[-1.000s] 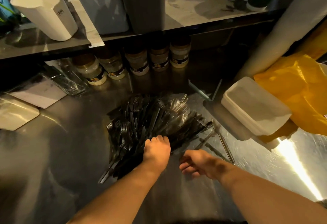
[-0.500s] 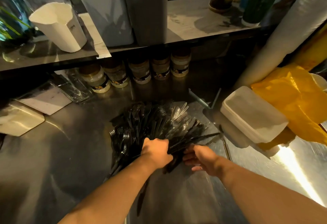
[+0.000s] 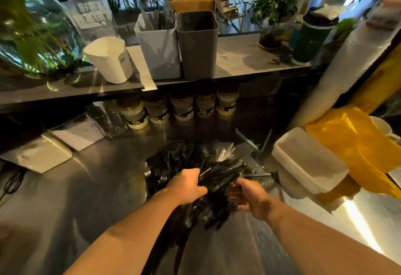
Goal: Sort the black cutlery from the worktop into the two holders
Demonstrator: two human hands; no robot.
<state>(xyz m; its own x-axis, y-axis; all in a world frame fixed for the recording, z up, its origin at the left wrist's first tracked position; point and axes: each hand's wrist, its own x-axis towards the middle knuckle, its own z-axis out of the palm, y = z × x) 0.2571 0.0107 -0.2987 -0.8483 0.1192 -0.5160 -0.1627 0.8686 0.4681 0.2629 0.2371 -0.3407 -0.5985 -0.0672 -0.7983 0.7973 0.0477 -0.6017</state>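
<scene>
Cutlery [image 3: 184, 161] bunched on the bench [image 3: 86, 188]: left hand [image 3: 188, 185] grasps it from above, right hand [image 3: 249, 196] clutches its right edge. Beyond it, pale holder [image 3: 158, 53] and dark holder [image 3: 197, 53] share the shelf [image 3: 249, 57].

Low in the middle of the frame, the left grip [image 3: 188, 184] and the right grip [image 3: 247, 196] both clutch the heap of black cutlery [image 3: 171, 164] on the steel counter [image 3: 86, 188]. At upper centre, a light grey holder [image 3: 158, 46] and a dark grey holder [image 3: 198, 46] stand side by side on the shelf [image 3: 238, 57].
</scene>
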